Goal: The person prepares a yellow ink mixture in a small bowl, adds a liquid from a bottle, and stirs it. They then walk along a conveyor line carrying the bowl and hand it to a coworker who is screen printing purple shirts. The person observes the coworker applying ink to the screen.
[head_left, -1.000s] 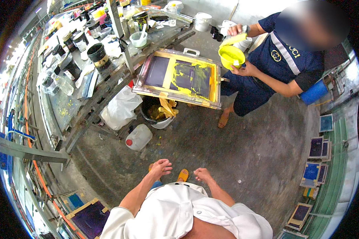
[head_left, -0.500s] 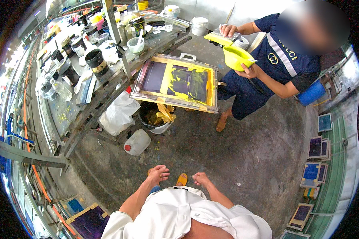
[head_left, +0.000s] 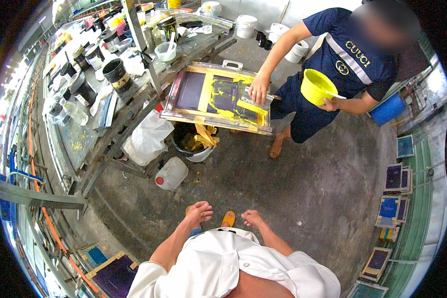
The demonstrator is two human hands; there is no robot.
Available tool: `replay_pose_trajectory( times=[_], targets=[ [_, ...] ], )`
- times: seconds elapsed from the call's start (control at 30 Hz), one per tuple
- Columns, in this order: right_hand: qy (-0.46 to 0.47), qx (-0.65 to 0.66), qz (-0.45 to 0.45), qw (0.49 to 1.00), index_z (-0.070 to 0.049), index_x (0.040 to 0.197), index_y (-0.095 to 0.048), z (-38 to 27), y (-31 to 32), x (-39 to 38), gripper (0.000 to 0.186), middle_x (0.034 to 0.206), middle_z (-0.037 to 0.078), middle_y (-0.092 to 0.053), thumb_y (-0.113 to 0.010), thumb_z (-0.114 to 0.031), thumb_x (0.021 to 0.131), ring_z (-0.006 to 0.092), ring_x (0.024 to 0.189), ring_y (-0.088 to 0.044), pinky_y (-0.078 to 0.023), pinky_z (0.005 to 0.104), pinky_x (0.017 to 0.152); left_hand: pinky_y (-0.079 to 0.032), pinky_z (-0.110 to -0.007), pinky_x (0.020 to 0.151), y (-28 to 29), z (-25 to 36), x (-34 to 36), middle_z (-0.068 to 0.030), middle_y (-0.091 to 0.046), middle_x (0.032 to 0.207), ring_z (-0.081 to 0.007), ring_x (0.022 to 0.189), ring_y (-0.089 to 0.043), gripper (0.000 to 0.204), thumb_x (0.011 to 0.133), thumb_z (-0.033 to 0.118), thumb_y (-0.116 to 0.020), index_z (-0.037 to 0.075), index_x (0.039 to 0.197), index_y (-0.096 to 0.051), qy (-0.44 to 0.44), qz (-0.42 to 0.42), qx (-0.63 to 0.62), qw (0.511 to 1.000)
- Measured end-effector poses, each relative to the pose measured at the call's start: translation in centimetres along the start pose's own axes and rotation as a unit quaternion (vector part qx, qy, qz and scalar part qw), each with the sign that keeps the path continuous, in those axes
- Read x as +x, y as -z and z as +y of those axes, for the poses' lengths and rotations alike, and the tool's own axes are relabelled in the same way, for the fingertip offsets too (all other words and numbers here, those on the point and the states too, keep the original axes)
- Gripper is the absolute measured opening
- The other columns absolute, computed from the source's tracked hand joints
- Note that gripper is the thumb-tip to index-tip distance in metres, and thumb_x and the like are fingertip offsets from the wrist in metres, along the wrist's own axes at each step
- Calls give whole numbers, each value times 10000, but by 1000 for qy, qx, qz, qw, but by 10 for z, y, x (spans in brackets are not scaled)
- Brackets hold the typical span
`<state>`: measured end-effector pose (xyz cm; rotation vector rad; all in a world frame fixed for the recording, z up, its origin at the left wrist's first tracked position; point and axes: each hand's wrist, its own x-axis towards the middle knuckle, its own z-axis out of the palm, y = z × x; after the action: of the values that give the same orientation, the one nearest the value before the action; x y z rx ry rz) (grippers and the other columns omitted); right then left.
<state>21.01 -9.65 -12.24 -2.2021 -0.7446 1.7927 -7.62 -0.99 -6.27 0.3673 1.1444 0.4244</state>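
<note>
On the floor [head_left: 313, 193], on the near side of the yellow-smeared screen frame [head_left: 207, 93], a whitish plastic jug [head_left: 174, 172] points its red cap [head_left: 159, 181] away from that frame, long axis slanting likewise. Probably light, semi-stiff; grip beside the cap. Left hand [head_left: 199, 213] half-open, empty; right hand [head_left: 253, 218] curled, contents unclear.

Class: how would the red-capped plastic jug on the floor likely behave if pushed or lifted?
The red-capped jug looks like translucent plastic, so its walls would probably give a little when squeezed. Its boxy, rounded shape suggests it would slide rather than roll freely. Its weight is uncertain: no fill level is clear.
</note>
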Motion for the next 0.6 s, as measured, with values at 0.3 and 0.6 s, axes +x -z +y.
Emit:
replay_pose_trajectory(
  times=[0.3,0.6],
  targets=[
    [4,-26,12,1000,-38,1044,-655,2,-4,6,271,865,40,-665,-655,-261,892,120,658,-632,-526,261,541,-537,-402,836,7,-6,5,-115,-569,1247,-252,1048,-608,478,944,310,-622,75,1321,-444,-1,-12,-15,1000],
    [-1,-40,4,999,-42,1045,-656,3,-6,9,266,893,39,-673,-647,-263,898,124,672,-638,-527,260,557,-536,-402,840,6,-5,0,-116,-576,1219,-243,1039,-609,472,946,308,-620,78,1316,-437,3,-5,-8,1000]
  ],
)
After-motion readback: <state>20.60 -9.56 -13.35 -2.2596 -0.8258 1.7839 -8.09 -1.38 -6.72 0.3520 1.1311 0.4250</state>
